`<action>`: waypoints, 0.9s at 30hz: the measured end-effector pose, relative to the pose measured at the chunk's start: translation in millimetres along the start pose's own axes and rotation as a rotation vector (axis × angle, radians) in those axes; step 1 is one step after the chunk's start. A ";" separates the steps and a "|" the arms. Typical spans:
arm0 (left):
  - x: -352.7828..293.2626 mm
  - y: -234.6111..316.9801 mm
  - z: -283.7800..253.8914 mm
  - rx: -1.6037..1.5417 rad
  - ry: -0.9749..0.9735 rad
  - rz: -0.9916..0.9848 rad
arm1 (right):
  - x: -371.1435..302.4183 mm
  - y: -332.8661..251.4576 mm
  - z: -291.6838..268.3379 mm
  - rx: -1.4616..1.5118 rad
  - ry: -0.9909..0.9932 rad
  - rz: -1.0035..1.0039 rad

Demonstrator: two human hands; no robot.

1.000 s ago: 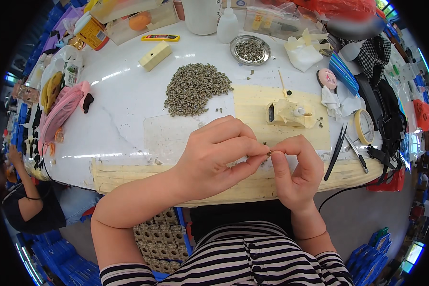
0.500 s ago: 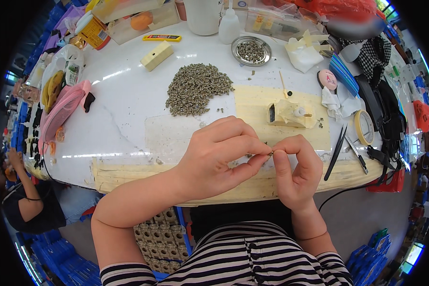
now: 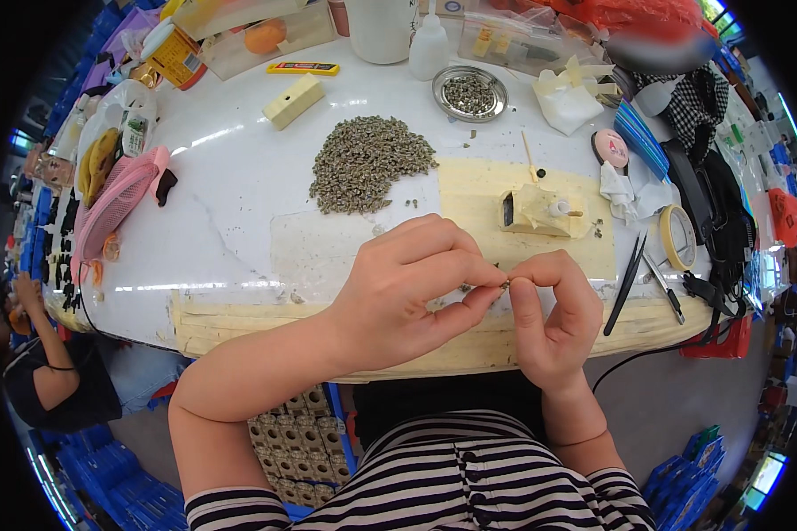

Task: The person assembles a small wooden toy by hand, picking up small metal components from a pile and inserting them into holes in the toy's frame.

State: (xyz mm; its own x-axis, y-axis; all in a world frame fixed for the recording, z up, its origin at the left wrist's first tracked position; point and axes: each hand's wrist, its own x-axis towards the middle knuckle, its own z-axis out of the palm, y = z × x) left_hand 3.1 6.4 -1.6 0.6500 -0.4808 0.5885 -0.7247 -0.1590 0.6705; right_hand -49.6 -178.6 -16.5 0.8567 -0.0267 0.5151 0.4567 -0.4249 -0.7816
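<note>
My left hand (image 3: 416, 296) and my right hand (image 3: 549, 314) meet over the table's near edge, thumbs and forefingers pinched together. A tiny metal part (image 3: 506, 284) sits between their fingertips, mostly covered, and both hands grip it. Beyond my left hand lies a heap of small metal parts (image 3: 367, 164), with a few strays beside it. A round metal dish (image 3: 493, 113) farther back holds more such parts. Past my right hand stands a taped block (image 3: 540, 212) with a small white nozzle-like piece on top.
Black tweezers (image 3: 627, 283), a pen-like tool (image 3: 664, 288) and a tape roll (image 3: 678, 237) lie right. A pale yellow block (image 3: 293, 102), white squeeze bottle (image 3: 429, 49) and pink mesh bag (image 3: 119, 212) stand farther off. A co-worker's arm (image 3: 49, 354) shows at left.
Almost nothing differs. The pinched fingers stay together at the same spot, and the view has shifted very slightly.
</note>
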 end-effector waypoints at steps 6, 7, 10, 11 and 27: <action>-0.1 -0.8 0.7 0.000 0.004 -0.002 | 0.7 -0.6 -0.5 -0.004 -0.020 0.016; -0.1 -0.9 0.7 0.001 0.005 -0.001 | 0.8 -0.5 -0.6 -0.005 -0.025 0.018; 0.3 -0.3 0.2 0.004 0.001 -0.003 | 0.7 -0.4 -0.5 -0.008 -0.020 0.016; 0.3 -0.4 0.2 0.003 0.001 -0.002 | 0.7 -0.7 -0.5 -0.008 -0.015 0.018; 2.7 -0.3 -1.7 0.034 0.018 -0.013 | 40.2 10.6 -45.5 -0.511 0.169 -0.122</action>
State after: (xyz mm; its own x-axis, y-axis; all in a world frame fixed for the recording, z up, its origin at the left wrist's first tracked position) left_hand 5.5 6.7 0.5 0.6630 -0.4629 0.5884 -0.7236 -0.1946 0.6622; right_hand -21.2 -225.3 12.0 0.7354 -0.0766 0.6733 0.3398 -0.8179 -0.4643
